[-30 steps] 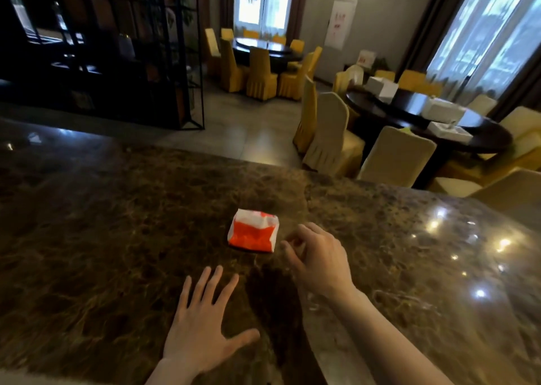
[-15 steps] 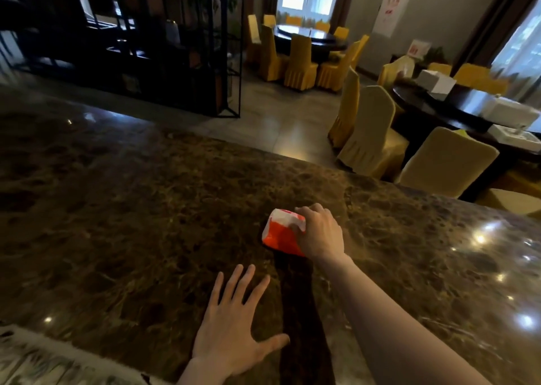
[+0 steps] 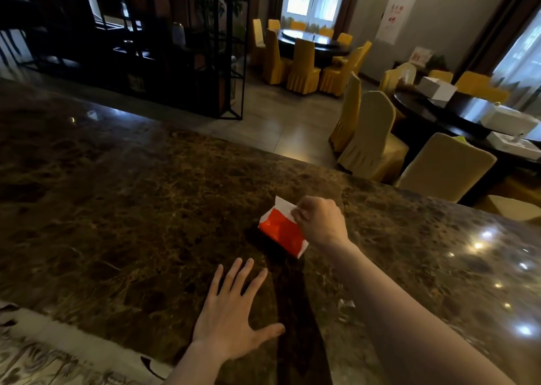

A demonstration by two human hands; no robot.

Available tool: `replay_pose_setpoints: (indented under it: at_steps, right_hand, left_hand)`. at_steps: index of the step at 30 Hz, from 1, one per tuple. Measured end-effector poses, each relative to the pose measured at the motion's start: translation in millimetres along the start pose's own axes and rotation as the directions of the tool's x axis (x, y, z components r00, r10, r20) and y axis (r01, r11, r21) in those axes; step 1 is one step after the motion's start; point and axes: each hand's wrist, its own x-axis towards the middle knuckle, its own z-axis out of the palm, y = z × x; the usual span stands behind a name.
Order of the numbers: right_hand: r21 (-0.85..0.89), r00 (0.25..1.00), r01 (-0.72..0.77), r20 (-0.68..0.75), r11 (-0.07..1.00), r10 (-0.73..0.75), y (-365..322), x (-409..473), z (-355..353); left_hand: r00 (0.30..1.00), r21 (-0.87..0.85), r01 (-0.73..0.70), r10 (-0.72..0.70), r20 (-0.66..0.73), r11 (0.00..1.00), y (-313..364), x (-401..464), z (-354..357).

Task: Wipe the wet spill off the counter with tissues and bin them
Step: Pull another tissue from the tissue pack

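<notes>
- Looking down at a polished counter point(image 3: 123, 209) of dark brown marble with tan veining, glossy and reflecting small points of light at the right.
- Pinching the white top edge of a soft plastic tissue pack point(image 3: 282, 231), red with white ends, with the right hand point(image 3: 320, 220); fingers curled together and clamped on the wrapper.
- Tilting the pack up off the stone, lower corner staying close to the surface near the counter's middle, towards the far edge.
- Resting the left hand point(image 3: 231, 320) flat on the marble nearer the viewer, fingers spread apart and holding nothing.
- Showing a small crumpled pale scrap point(image 3: 345, 304) on the counter beside the right forearm; cannot tell what it is.
- Showing no tissue sticking out of the pack; contents hidden by the wrapper.
- Facing, beyond the counter, round dark tables point(image 3: 468, 112) ringed by chairs in pleated yellow fabric covers point(image 3: 371, 138).
- Carrying white boxes point(image 3: 437, 87) on the right table; contents not visible.
- Standing at the far left, a black metal shelving frame point(image 3: 175, 48).
</notes>
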Motion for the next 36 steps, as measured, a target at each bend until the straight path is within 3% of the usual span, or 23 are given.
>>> replay_pose_setpoints:
  at_steps: [6, 12, 17, 20, 26, 31, 36]
  right_hand:
    - [0.022, 0.992, -0.054, -0.113, 0.998, 0.056, 4.5, -7.0, 3.9]
    - [0.072, 0.995, -0.094, -0.01, 0.993, 0.095, 12.0, -9.6, 8.1]
    - [0.101, 0.993, -0.107, 0.05, 0.989, 0.103, 15.0, -11.7, 11.9]
    - [0.17, 0.992, -0.127, 0.038, 0.977, 0.122, 17.2, -11.9, 9.0]
    - [0.27, 0.983, -0.145, 0.152, 0.952, 0.107, 26.1, -14.4, -4.6]
    - [0.386, 0.986, -0.114, -0.065, 0.915, 0.151, 32.9, -12.7, -27.4]
    - [0.59, 0.916, -0.128, -0.238, 0.797, 0.323, 30.5, -5.1, -60.5]
  left_hand:
    - [1.0, -0.033, -0.011, 0.012, 0.012, 0.999, 0.1, -0.5, -3.0]
    - [1.0, -0.036, -0.001, 0.001, -0.017, 0.999, 3.2, 1.3, -7.2]
    - [0.984, -0.049, -0.016, 0.007, -0.179, 0.999, 14.2, 30.0, -26.5]
    - [0.987, 0.038, -0.103, 0.107, -0.12, 0.994, 23.3, 56.4, -34.7]
    - [0.988, 0.101, -0.156, 0.155, 0.023, 0.983, 45.8, 89.4, -33.8]
    - [0.99, 0.107, -0.14, 0.135, 0.05, 0.984, 50.8, 90.6, -29.6]
    - [0.995, 0.101, -0.08, 0.073, 0.074, 0.992, 52.5, 85.7, -29.0]
